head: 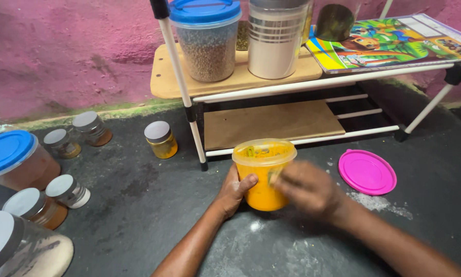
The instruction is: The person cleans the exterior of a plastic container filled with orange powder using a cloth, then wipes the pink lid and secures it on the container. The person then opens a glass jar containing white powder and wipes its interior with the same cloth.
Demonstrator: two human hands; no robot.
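My left hand (234,191) grips the left side of an open clear tub (264,173) full of orange-yellow powder, which stands on the dark floor. My right hand (306,186) is blurred with motion against the tub's right side; something small and pale shows at its fingertips, but I cannot tell what it is. The tub's pink round lid (367,172) lies flat on the floor to the right, apart from both hands.
A low white-framed rack (271,82) stands just behind the tub, holding a blue-lidded jar of grains (206,38), a striped canister (275,38) and a colourful book (389,43). Several small spice jars (161,139) and a blue-lidded tub (15,160) sit at the left.
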